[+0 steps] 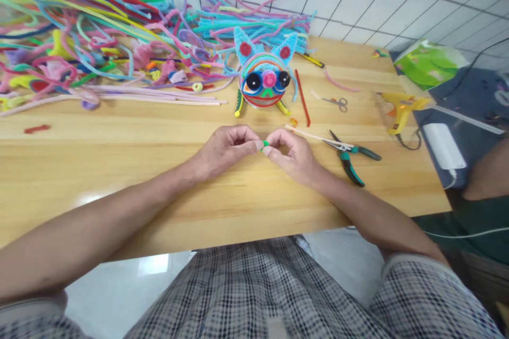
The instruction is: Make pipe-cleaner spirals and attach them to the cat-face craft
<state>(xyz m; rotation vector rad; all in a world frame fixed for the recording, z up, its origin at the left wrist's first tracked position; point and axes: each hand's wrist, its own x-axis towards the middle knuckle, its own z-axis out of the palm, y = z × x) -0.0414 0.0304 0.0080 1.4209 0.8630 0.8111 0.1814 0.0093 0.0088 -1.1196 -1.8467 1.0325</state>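
Note:
Between my two hands is a small green piece of pipe cleaner [266,144], mostly hidden by the fingertips. My left hand [230,147] pinches it from the left, thumb against forefinger. From the other side my right hand [289,152] grips it the same way. Just beyond the hands stands a colourful animal figure [260,77] made of pipe cleaners, with blue ears, black eyes, a pink nose and yellow-tipped legs. A red pipe cleaner [302,98] lies to its right.
Pliers [348,154] lie right of my right hand, with small scissors [337,103] beyond. A yellow glue gun [401,110] and white adapter [444,145] are near the right edge. Heaped pipe cleaners [119,37] cover the back left. A person's limb [489,175] shows at far right.

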